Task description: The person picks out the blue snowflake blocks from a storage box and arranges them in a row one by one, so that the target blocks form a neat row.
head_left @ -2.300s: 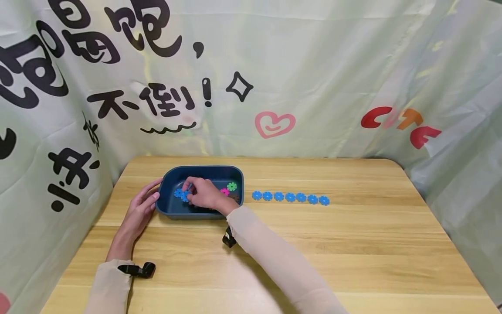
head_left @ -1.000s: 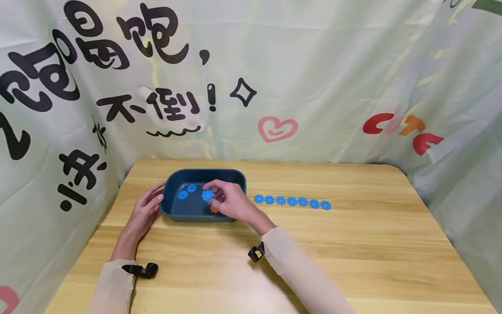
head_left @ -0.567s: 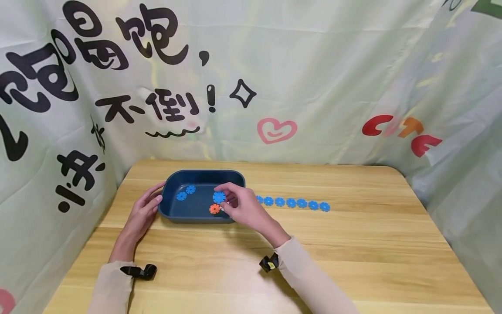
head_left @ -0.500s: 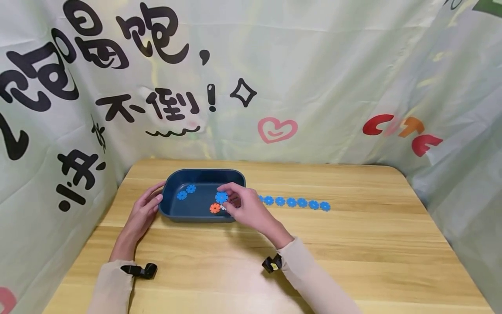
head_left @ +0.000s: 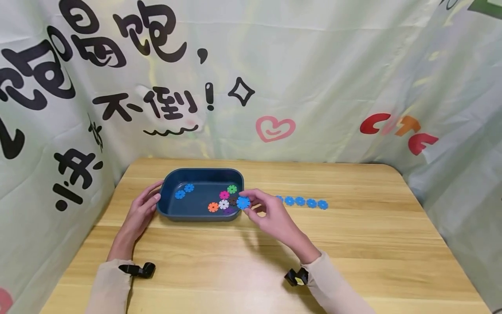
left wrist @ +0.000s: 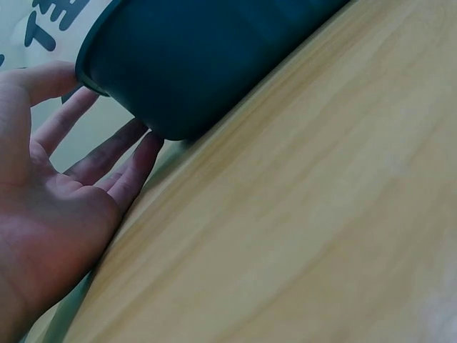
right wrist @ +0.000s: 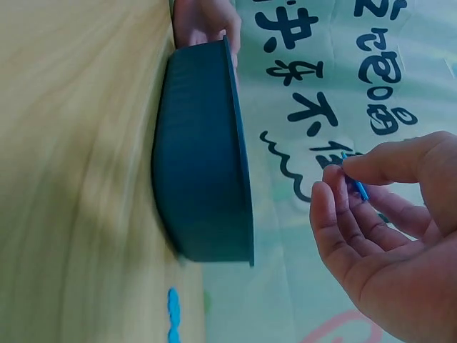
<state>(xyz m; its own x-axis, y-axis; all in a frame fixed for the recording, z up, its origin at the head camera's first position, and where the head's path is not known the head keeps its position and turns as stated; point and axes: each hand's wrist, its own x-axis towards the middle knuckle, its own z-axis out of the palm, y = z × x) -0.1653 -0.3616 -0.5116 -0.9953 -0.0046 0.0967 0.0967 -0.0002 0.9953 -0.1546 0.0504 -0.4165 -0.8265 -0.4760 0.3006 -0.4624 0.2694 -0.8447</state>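
In the head view my right hand (head_left: 276, 218) pinches a blue snowflake disc (head_left: 243, 203) between thumb and fingertips, over the right end of a dark blue bin (head_left: 200, 216). The right wrist view shows this disc (right wrist: 360, 189) nearly edge-on, raised above the rim. My left hand (head_left: 139, 213) rests at the bin's left end. Its thumb meets the rim and its extended fingers touch the wall in the left wrist view. Two blue discs (head_left: 184, 191) lie at the left inside the bin. Orange (head_left: 213, 207), white (head_left: 223, 204), pink (head_left: 224, 195) and green (head_left: 232, 189) discs cluster at its right.
A row of blue snowflake discs (head_left: 300, 201) lies on the wooden table (head_left: 353, 244) right of the bin, its left end hidden behind my right hand. A printed cloth (head_left: 313, 78) hangs along the table's back and sides.
My right hand reached among the blue discs at the bin's left, took one, and carried it rightward to the right rim. The colourful discs came into view. The left hand stayed at the bin.
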